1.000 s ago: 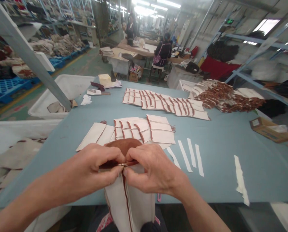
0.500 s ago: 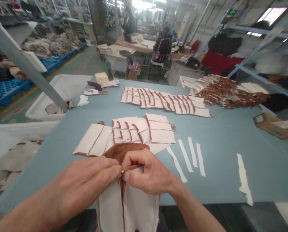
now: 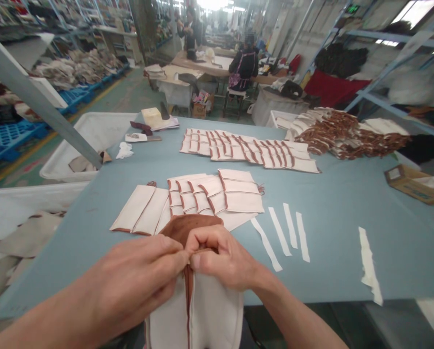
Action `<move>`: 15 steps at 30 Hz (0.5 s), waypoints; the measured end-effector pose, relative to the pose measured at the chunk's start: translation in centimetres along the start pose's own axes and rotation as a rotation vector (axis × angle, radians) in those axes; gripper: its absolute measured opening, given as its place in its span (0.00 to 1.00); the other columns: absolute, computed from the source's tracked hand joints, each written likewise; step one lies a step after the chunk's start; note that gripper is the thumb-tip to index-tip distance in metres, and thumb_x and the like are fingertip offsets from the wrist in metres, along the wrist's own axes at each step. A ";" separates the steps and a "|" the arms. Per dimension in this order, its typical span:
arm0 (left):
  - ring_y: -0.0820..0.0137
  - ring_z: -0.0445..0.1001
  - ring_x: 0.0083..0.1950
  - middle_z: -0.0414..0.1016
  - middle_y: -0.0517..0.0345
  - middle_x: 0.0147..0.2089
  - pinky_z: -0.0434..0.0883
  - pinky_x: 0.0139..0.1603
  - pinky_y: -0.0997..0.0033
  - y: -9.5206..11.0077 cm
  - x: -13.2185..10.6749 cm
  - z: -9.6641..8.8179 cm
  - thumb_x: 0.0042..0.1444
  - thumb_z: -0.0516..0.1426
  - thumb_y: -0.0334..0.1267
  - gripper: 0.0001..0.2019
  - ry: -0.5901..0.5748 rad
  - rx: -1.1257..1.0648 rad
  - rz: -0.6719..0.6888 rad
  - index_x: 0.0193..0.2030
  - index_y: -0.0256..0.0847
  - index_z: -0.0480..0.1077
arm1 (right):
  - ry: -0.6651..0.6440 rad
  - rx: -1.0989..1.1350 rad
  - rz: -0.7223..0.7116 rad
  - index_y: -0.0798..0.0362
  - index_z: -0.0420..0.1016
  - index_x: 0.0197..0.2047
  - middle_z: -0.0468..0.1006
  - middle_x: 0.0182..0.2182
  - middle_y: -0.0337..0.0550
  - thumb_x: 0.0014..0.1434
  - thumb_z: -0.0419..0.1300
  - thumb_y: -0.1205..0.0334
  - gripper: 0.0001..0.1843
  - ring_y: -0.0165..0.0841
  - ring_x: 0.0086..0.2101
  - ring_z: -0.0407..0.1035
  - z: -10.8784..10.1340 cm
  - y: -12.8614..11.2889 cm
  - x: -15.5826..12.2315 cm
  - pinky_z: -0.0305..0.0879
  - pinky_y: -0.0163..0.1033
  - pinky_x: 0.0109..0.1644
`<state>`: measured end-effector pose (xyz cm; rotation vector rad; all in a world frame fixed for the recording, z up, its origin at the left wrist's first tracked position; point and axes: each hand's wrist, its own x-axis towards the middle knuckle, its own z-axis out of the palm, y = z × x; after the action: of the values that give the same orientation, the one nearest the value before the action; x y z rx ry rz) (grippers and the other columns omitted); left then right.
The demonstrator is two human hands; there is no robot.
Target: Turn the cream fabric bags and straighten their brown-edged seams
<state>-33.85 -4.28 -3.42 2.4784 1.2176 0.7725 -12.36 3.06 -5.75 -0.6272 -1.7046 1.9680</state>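
Both my hands pinch the top of a cream fabric pouch [image 3: 209, 315] with a brown zipper line down its middle and a brown lining [image 3: 187, 225] folded out at the top. My left hand [image 3: 136, 281] is closed on the left side of the zipper. My right hand [image 3: 220, 259] is closed on the right side, thumb and fingers pressed together at the zipper top. The pouch hangs over the near edge of the blue table [image 3: 333, 203].
Flat cream pieces with brown trim [image 3: 202, 198] lie just beyond my hands, a longer row [image 3: 249, 155] farther back, and a heap [image 3: 347, 135] at the back right. White strips [image 3: 285, 228] lie to the right. White bins [image 3: 93, 140] stand left; a cardboard box [image 3: 416, 186] right. People work at far tables.
My hands have drawn closer together and slightly lower on the pouch top; the small metal zipper pull seen between my fingers before is now hidden.
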 end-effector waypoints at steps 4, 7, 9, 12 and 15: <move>0.73 0.79 0.32 0.82 0.69 0.35 0.71 0.37 0.79 1.0 0.2 -0.9 0.62 0.56 0.29 0.11 0.037 -0.080 -0.149 0.47 0.49 0.73 | 0.104 -0.226 -0.163 0.50 0.67 0.26 0.62 0.20 0.28 0.50 0.59 0.67 0.04 0.26 0.22 0.55 0.7 -1.2 -1.1 0.52 0.32 0.27; 0.72 0.80 0.35 0.82 0.68 0.36 0.70 0.39 0.77 0.6 -0.3 -1.6 0.67 0.57 0.32 0.06 -0.094 -0.150 -0.227 0.43 0.49 0.74 | 0.176 -0.380 -0.238 0.50 0.67 0.27 0.64 0.20 0.29 0.50 0.59 0.68 0.05 0.26 0.22 0.58 1.5 -1.7 -1.9 0.55 0.33 0.29; 0.71 0.78 0.34 0.80 0.67 0.33 0.69 0.39 0.76 -0.2 -0.5 -1.7 0.74 0.56 0.34 0.10 -0.185 -0.168 -0.159 0.40 0.47 0.73 | 0.194 -0.425 -0.259 0.49 0.67 0.27 0.66 0.21 0.30 0.51 0.58 0.67 0.05 0.26 0.22 0.58 2.0 -1.6 -2.1 0.55 0.33 0.29; 0.71 0.73 0.29 0.75 0.64 0.30 0.66 0.34 0.72 -1.7 -0.3 -0.9 0.81 0.50 0.37 0.17 -0.121 -0.070 0.091 0.37 0.45 0.70 | 0.215 -0.394 -0.270 0.49 0.66 0.26 0.64 0.19 0.29 0.51 0.58 0.66 0.05 0.26 0.21 0.56 2.3 -0.9 -1.9 0.55 0.32 0.27; 0.71 0.64 0.22 0.65 0.67 0.23 0.59 0.27 0.68 -2.9 -0.2 0.5 0.84 0.44 0.42 0.24 0.055 0.055 0.233 0.31 0.46 0.62 | 0.247 -0.338 -0.306 0.49 0.65 0.26 0.60 0.19 0.27 0.51 0.57 0.67 0.05 0.25 0.20 0.54 2.4 0.0 -1.7 0.55 0.32 0.27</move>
<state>-35.54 -2.63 -5.21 2.6938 0.9900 0.8815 -12.50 0.18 -5.35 -0.6481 -1.8611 1.3487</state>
